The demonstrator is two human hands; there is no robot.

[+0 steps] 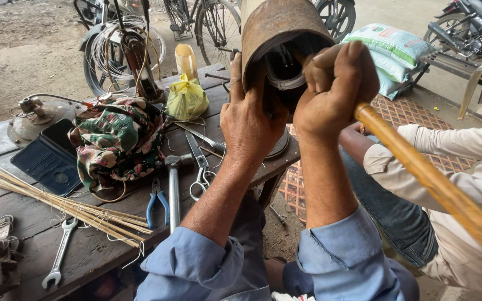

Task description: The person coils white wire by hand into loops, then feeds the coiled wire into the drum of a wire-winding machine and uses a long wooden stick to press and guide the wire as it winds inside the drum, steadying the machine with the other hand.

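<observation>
Rusty cylinder [277, 22]: raised at an angle above the far right corner of the surface [90, 251], open mouth toward the camera, pale wire coils visible inside.
Left hand [249, 120]: pressed flat against the cylinder's lower left rim, fingers [237, 75] stretched upward along the rim, gripping nothing closed.
Right hand [330, 92]: at the cylinder's mouth on the right, fingers curled tight round a wooden stick [425, 173].
Wooden stick: tip lost inside the cylinder, shaft slanting down to the lower right.
In the way: both hands cover most of the cylinder's mouth, so the stick's end cannot be made out.
Below the cylinder: scissors [201, 167] and a hammer [173, 187] lying on the surface, blue-handled pliers [156, 203] just left of the hammer.
Left of the cylinder: yellow plastic bag [186, 99], then a floral cloth [118, 139], a dark wallet [48, 161] beyond it.
Well left and below: bundle of thin sticks [57, 203], a spanner [59, 253].
Right of the cylinder: another person's sleeve [458, 156], stacked sacks [391, 53] behind.
Behind the cylinder: bicycle wheel [218, 25].
</observation>
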